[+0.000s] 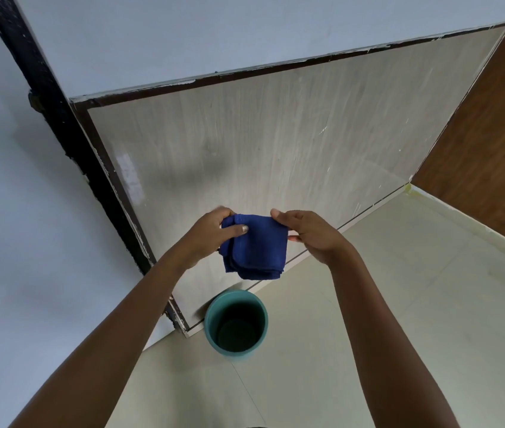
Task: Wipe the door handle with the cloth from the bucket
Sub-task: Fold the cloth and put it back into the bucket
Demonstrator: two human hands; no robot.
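A folded dark blue cloth hangs between both hands, above the floor. My left hand pinches its upper left corner with thumb on top. My right hand grips its upper right edge. Directly below stands a teal bucket, upright on the floor and dark inside. No door handle shows in this view.
A pale wood-grain door panel fills the middle, with a dark frame strip along its left edge. A white wall lies to the left, a brown wooden surface to the right. Cream floor tiles spread around the bucket.
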